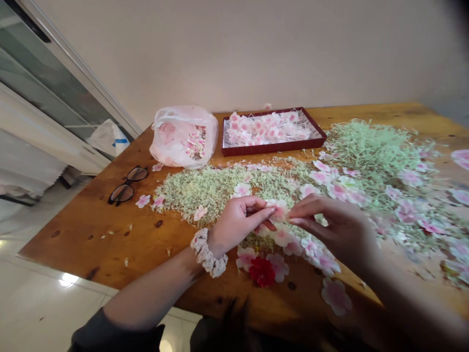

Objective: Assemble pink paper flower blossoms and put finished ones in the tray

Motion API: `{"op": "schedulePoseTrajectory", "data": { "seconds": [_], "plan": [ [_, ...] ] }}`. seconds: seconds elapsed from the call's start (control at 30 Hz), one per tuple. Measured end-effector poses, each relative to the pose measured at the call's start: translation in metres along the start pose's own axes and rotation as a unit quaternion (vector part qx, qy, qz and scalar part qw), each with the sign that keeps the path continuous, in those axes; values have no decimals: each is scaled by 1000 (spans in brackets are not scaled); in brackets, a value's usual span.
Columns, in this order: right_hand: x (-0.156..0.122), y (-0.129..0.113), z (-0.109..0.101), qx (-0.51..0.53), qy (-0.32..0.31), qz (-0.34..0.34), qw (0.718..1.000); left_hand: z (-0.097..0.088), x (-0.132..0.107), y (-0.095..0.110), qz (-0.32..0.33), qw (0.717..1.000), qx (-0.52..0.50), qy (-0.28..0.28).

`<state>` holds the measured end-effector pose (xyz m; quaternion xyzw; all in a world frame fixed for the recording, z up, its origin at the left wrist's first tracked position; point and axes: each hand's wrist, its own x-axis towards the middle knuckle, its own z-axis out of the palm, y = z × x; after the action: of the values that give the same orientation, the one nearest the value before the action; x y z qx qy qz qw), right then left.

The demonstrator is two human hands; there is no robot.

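Spanning most of the frame: a wooden table (110,234) with a knotty orange-brown top; pale green shredded filler (373,151) heaps up on its far right; a flatter bed of finer green shreds (216,190) runs left of centre and merges with the heap behind the hands; loose pink artificial blossoms (408,178) lie scattered over both and toward the near edge.

Far end: a translucent plastic bag (183,137) with blossoms showing inside, just beside a dark red tray (274,145) packed with more blossoms and thin white threads; dark-rimmed glasses (126,185) lie on the bare wood, left of the shreds.

Left hand (236,225) and right hand (331,227) sit close together, centre table; a pink blossom (279,210) is held between them; left fingers (256,208) are curled in, index extended, tip on the blossom; right fingers (304,215) are nearly closed, tips on its edge (exact pinch point hidden by the fingers); a cream scrunchie (207,253) circles the left wrist; just below the hands, a red blossom (262,272) sits among pink ones; one more pink blossom (336,296) lies apart, nearer the table edge.
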<state>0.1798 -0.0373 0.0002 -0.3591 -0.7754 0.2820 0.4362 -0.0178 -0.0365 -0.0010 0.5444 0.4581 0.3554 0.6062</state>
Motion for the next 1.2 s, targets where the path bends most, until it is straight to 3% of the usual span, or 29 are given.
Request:
{"op": "schedulePoseTrajectory", "data": {
  "seconds": [0.13,0.23,0.67,1.1,1.2],
  "plan": [
    [-1,5,3,-61,11,-153,986,0,-1,2,8,1000,1,3],
    [-2,7,5,-83,31,-199,976,0,-2,1,13,1000,3,8],
    [-6,16,11,-118,52,-183,975,2,-10,2,34,999,10,-21],
    [-9,16,11,-183,90,-220,954,0,-9,-2,135,989,56,-7],
    [-7,17,12,-181,84,-211,957,-1,-6,-1,124,990,61,-7]
  ]
}}
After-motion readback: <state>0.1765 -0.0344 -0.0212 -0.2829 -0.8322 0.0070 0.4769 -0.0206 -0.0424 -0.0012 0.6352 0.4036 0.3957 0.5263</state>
